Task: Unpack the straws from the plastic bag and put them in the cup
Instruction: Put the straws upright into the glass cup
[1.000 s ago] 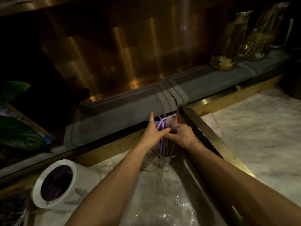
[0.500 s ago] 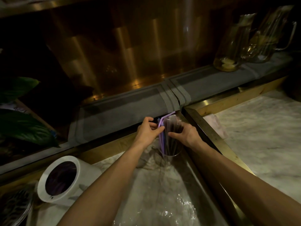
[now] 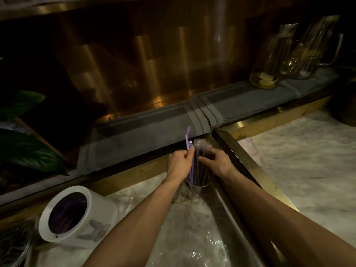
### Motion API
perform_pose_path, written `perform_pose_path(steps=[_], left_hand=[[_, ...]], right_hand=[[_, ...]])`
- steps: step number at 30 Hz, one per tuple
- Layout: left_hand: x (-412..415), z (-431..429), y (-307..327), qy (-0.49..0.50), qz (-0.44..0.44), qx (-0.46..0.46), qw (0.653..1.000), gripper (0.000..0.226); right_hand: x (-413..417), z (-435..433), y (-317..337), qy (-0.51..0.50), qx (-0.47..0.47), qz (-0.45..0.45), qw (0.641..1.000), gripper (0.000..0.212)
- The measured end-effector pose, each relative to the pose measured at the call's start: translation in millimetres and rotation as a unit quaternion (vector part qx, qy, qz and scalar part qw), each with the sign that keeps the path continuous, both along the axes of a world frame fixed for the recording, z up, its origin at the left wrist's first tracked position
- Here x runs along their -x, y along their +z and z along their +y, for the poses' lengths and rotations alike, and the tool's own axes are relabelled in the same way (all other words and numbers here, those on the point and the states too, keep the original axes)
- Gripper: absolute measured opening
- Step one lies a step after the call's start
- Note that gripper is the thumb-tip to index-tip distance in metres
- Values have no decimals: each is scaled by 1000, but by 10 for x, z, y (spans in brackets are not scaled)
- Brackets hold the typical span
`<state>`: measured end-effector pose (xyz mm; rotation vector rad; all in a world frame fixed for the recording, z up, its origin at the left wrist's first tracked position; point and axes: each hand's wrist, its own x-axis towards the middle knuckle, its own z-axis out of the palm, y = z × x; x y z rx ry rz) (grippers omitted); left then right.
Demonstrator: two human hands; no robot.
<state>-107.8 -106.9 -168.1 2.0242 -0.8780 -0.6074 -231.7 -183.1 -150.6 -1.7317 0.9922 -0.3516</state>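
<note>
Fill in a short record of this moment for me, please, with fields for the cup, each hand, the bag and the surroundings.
Cup: clear glass, upright on the marble counter.
Left hand: pinches a purple bendy straw, lower end in the cup.
Right hand: grips the bundle of dark straws standing in the cup.
Plastic bag: crinkled clear plastic lying on the counter, nearer the person.
Nearby: white container at left; glass pitchers on the ledge.

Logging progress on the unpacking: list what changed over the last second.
The left hand, fingers spread a second ago, has closed on the purple straw and lifted it, so its bent tip now stands above the bundle. The right hand stays on the dark straws; the cup is unmoved.
</note>
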Motion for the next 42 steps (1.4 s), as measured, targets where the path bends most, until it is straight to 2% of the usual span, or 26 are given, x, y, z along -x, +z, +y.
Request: perform_pose_path(steps=[5, 9, 13, 16, 22, 29, 32, 37, 42], left_hand=[[-41, -50, 56, 12, 2, -19, 1000, 51], [-98, -21, -7, -43, 83, -38, 995, 43], [-137, 37, -142, -92, 139, 1, 986, 29], [-110, 45, -131, -81, 117, 28, 989, 16], [-65, -28, -19, -100, 64, -3, 993, 25], [-123, 33, 119, -109, -21, -95, 989, 26], [-168, 174, 215, -91, -59, -99, 989, 28], [-261, 454, 482, -71, -114, -97, 986, 22], [-322, 753, 747, -59, -146, -100, 983, 21]], right_hand=[[-17, -10, 30, -13, 17, -5, 1000, 31], [-11, -12, -2, 1, -15, 5, 1000, 39], [0, -2, -62, 8, -30, 4, 1000, 42], [0, -11, -96, 10, -30, 3, 1000, 36], [16, -48, -83, 16, 0, -7, 1000, 27], [11, -53, 19, 13, 16, 13, 1000, 44], [28, -87, 131, -15, 79, 34, 996, 48], [109, -80, 373, 5, 218, 94, 971, 46], [81, 144, 641, 58, 391, 88, 914, 33]])
